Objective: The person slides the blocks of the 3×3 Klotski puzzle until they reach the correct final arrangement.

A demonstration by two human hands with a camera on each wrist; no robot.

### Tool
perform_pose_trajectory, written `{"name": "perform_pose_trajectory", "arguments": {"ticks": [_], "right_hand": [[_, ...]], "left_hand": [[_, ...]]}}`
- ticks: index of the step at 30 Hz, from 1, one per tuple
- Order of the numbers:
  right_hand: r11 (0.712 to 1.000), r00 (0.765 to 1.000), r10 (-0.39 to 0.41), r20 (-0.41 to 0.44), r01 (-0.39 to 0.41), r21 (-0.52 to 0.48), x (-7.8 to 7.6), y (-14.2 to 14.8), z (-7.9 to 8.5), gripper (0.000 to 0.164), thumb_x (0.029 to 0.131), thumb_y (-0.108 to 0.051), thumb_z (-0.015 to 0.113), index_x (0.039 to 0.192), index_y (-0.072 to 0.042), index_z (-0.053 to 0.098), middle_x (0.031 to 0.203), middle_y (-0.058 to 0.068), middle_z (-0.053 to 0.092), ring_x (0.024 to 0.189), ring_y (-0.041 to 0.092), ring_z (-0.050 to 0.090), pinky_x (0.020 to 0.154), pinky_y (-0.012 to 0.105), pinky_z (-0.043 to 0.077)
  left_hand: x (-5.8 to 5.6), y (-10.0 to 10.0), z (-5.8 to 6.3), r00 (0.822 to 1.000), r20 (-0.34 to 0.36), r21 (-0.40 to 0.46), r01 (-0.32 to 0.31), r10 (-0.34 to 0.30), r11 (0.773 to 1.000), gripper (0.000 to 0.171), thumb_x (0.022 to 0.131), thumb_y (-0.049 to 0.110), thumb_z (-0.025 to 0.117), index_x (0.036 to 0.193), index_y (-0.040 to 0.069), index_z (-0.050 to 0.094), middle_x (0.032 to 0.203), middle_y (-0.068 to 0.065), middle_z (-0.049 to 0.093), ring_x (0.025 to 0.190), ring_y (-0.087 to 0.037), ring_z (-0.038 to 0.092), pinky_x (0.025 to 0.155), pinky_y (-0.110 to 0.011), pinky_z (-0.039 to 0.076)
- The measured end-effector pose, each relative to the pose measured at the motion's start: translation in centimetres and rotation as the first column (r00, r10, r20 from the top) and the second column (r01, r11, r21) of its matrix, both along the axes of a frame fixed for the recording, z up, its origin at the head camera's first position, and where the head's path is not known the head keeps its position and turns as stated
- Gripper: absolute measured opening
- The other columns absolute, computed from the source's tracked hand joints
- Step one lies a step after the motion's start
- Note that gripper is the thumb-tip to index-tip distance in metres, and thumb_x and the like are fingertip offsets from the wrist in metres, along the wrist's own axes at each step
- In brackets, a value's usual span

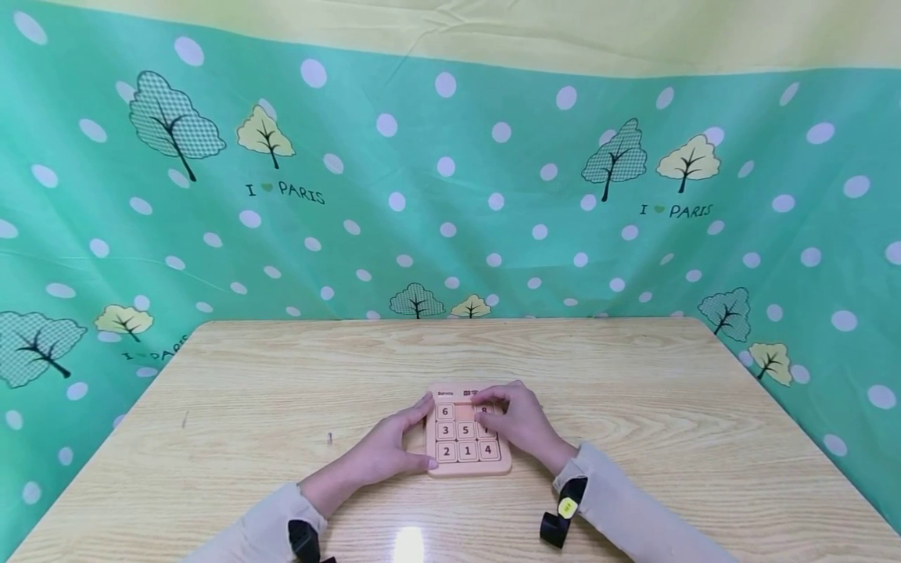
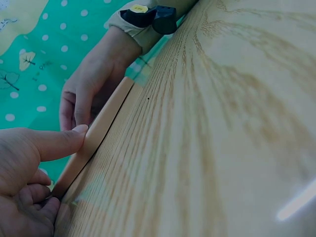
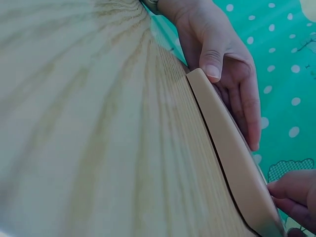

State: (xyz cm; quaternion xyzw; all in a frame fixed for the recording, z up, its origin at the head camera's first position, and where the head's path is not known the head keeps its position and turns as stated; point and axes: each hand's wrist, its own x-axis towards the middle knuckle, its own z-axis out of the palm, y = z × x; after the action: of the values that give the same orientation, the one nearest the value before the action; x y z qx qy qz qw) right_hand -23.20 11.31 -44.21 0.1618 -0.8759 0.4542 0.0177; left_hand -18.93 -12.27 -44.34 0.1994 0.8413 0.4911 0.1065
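From the head view, I saw a pink puzzle board [image 1: 468, 469] lying flat on the near middle of a wooden table [image 1: 281, 391]. Its number tiles [image 1: 465, 430] read 6, a bare slot, then 8 in the far row; 3, 5, 7 in the middle; 2, 1, 4 in the near row. The person's left hand [image 1: 383, 450] held the board's left side, thumb set apart from the fingers: thumb at the near left corner, fingertips toward the far left. The right hand [image 1: 524, 418] reached over from the right, forefinger and thumb bent above the slot and the 8, partly covering the 8 and 7. I couldn't tell whether they pinched a tile. A black strap [image 1: 556, 528] with a yellow tag [image 1: 567, 507] circled the right wrist, below a pale sleeve [image 1: 633, 508]. A green dotted cloth [image 1: 493, 172] hung at the far side.

From the left wrist, the left thumb pressed on the board's edge, its other fingers curling beside it; the right fingers pointed down past the board's far side.

From the right wrist, the left thumb touched the board's corner, the fingers stretched close together along its side. Only part of the right hand showed, its fingertips by the edge.
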Motion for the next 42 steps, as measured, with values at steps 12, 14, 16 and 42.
{"name": "perform_pose_trajectory", "arguments": {"ticks": [12, 14, 16, 42], "right_hand": [[0.997, 1.0, 0.012, -0.003, -0.012, -0.078, 0.0, -0.1, -0.4, 0.019, 0.076, -0.009, 0.075, 0.095, -0.013, 0.074, 0.097, -0.003, 0.068, 0.089, 0.016, 0.05, 0.077, 0.029, 0.041], [0.994, 1.0, 0.028, 0.001, -0.027, -0.101, 0.0, -0.3, -0.3, 0.019, 0.077, -0.01, 0.075, 0.096, -0.013, 0.074, 0.098, -0.002, 0.068, 0.091, 0.016, 0.052, 0.078, 0.03, 0.043], [0.992, 0.999, 0.045, 0.015, -0.043, -0.123, 0.1, -0.6, -0.3, 0.019, 0.078, -0.011, 0.075, 0.097, -0.013, 0.074, 0.1, -0.002, 0.067, 0.092, 0.017, 0.053, 0.08, 0.032, 0.043], [0.979, 0.979, 0.2, 0.021, -0.199, -0.051, -0.7, -2.9, 0.4, 0.026, 0.08, -0.021, 0.075, 0.105, -0.015, 0.073, 0.097, -0.004, 0.066, 0.086, 0.014, 0.052, 0.075, 0.025, 0.044]], "left_hand": [[0.1, -0.1, 0.0, 1.0, 0.024, 0.004, 0.0, 0.0, 1.0, 0.093, 0.072, 0.023, 0.08, 0.146, 0.002, 0.027, 0.155, -0.01, 0.019, 0.142, -0.031, 0.015, 0.116, -0.047, 0.011], [0.1, -0.1, 0.0, 1.0, 0.03, 0.006, -0.001, 0.0, 1.0, 0.093, 0.072, 0.023, 0.08, 0.147, 0.002, 0.027, 0.155, -0.01, 0.018, 0.143, -0.03, 0.015, 0.116, -0.047, 0.01], [0.2, -0.1, 0.1, 1.0, 0.027, 0.004, -0.001, 0.001, 1.0, 0.093, 0.072, 0.024, 0.08, 0.147, 0.002, 0.027, 0.155, -0.01, 0.019, 0.142, -0.03, 0.015, 0.115, -0.047, 0.01], [0.0, -0.2, 0.2, 1.0, 0.014, 0.019, 0.023, -0.023, 1.0, 0.094, 0.074, 0.024, 0.079, 0.148, 0.002, 0.025, 0.155, -0.012, 0.017, 0.142, -0.031, 0.014, 0.115, -0.048, 0.01]]}}
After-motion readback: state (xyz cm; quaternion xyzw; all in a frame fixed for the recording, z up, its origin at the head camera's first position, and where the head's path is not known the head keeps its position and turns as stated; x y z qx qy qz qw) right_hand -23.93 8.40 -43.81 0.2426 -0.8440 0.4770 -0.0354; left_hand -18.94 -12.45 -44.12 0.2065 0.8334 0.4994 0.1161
